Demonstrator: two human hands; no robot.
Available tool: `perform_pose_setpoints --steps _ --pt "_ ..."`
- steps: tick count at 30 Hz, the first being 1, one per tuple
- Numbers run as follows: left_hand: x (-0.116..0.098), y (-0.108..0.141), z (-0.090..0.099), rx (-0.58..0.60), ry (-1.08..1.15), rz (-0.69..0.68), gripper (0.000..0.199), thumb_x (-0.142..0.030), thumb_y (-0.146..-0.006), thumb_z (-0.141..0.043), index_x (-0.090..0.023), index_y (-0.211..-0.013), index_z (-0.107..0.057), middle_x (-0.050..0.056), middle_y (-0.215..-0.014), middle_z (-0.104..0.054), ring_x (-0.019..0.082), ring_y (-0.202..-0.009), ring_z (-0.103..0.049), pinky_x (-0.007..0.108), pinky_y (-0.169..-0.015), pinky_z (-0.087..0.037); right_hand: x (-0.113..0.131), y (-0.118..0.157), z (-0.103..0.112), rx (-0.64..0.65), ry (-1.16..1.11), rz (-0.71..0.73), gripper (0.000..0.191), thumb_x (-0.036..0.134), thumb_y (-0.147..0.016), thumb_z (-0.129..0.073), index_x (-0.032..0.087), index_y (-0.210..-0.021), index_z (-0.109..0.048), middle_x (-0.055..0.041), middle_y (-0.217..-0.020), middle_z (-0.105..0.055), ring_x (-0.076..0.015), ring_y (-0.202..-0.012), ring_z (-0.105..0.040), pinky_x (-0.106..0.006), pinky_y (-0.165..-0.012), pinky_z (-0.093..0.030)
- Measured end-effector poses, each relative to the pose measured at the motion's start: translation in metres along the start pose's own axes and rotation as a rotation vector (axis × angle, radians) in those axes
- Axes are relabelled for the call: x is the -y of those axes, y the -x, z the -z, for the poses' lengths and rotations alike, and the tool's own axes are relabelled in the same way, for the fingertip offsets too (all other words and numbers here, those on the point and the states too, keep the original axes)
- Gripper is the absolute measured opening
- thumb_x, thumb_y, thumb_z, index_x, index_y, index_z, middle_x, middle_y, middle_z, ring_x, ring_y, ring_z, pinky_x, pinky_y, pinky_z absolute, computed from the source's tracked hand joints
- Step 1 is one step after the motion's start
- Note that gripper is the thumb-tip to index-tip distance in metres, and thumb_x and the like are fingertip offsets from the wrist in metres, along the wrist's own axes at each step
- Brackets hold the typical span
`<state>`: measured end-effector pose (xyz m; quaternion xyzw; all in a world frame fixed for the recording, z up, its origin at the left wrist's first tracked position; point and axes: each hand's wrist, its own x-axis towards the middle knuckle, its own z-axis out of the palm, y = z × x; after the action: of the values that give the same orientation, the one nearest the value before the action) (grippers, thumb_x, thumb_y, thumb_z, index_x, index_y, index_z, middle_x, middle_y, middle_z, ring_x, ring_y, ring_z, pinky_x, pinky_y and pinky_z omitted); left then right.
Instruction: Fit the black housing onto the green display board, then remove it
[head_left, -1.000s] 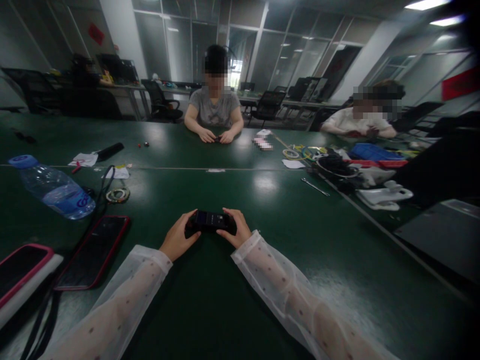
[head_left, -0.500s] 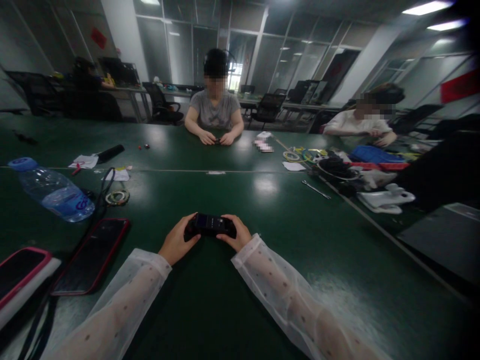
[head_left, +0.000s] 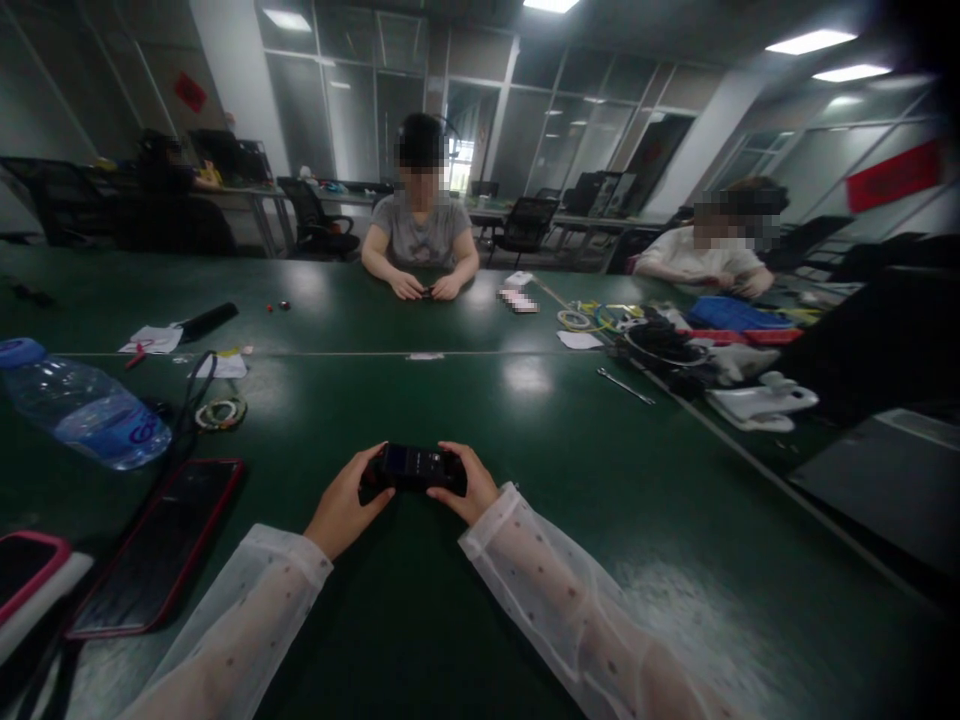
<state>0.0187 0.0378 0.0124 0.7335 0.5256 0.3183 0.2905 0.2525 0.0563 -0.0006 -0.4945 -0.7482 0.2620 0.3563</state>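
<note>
A small black device [head_left: 412, 466] with a lit strip of markings on its face is held between my two hands, just over the green table. My left hand [head_left: 349, 503] grips its left end, thumb along the near edge and fingers behind. On the right end, my right hand [head_left: 469, 482] has the same kind of grip, with the fingertips partly hidden. To the left lies a phone [head_left: 160, 550] in a red case. Sheer dotted sleeves cover both my forearms.
On the left are a water bottle [head_left: 82, 400], a pink-edged phone [head_left: 30, 575] and a bracelet [head_left: 221, 413]. A wrench [head_left: 625, 386] lies right of centre, near cables and a white plastic part [head_left: 765, 402]. Across the table [head_left: 360, 385] sit a person in grey [head_left: 421, 235] and another in white [head_left: 697, 255].
The whole view has tilted up and turned slightly right, so things sit lower and further left. Both hands keep their grip on the black device.
</note>
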Motion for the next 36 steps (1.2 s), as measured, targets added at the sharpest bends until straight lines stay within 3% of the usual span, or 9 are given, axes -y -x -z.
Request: perform_pose_setpoints --steps 9,20,24,31,36 --pt "0.0 0.0 -0.001 -0.001 -0.007 0.018 0.059 -0.029 -0.083 -0.058 -0.027 -0.136 -0.033 0.009 -0.126 -0.051 0.025 -0.103 -0.055 0.039 -0.08 -0.048 0.001 -0.001 0.002 -0.006 -0.036 0.0 0.066 0.025 -0.067 -0.075 0.023 -0.124 -0.041 -0.0082 -0.115 -0.054 -0.0243 -0.108 -0.054 -0.044 -0.094 -0.044" --pt "0.004 -0.001 -0.001 0.0 -0.049 0.021 0.057 -0.031 -0.083 -0.058 -0.026 -0.135 -0.034 0.009 -0.116 -0.057 0.024 -0.096 -0.058 0.039 -0.076 -0.049 0.006 -0.001 0.003 -0.039 -0.041 -0.019 0.05 0.025 -0.068 -0.072 0.023 -0.112 -0.048 -0.0062 -0.107 -0.057 -0.0239 -0.102 -0.057 -0.045 -0.09 -0.046" --pt "0.006 -0.002 -0.002 -0.011 -0.049 0.008 0.05 -0.029 -0.085 -0.056 -0.025 -0.131 -0.038 0.007 -0.104 -0.06 0.023 -0.089 -0.059 0.037 -0.071 -0.048 0.007 0.002 0.004 -0.182 -0.114 0.014 0.05 0.029 -0.071 -0.069 0.022 -0.115 -0.045 -0.0069 -0.109 -0.057 -0.0235 -0.101 -0.058 -0.043 -0.089 -0.047" --pt "0.003 -0.001 0.0 -0.006 -0.018 0.002 0.05 -0.028 -0.086 -0.054 -0.027 -0.133 -0.038 0.008 -0.11 -0.058 0.021 -0.088 -0.058 0.035 -0.071 -0.047 0.0 0.0 0.007 -0.584 -0.118 -0.023 0.051 0.034 -0.074 -0.066 0.018 -0.117 -0.044 -0.0108 -0.111 -0.053 -0.0245 -0.102 -0.055 -0.043 -0.088 -0.047" --pt "0.003 0.0 0.001 0.004 -0.027 0.026 0.052 -0.029 -0.086 -0.054 -0.027 -0.135 -0.036 0.008 -0.111 -0.057 0.022 -0.088 -0.057 0.035 -0.07 -0.047 -0.012 -0.004 0.006 -0.623 -0.076 -0.125 0.05 0.035 -0.072 -0.066 0.016 -0.114 -0.046 -0.011 -0.109 -0.053 -0.0252 -0.1 -0.054 -0.044 -0.087 -0.046"
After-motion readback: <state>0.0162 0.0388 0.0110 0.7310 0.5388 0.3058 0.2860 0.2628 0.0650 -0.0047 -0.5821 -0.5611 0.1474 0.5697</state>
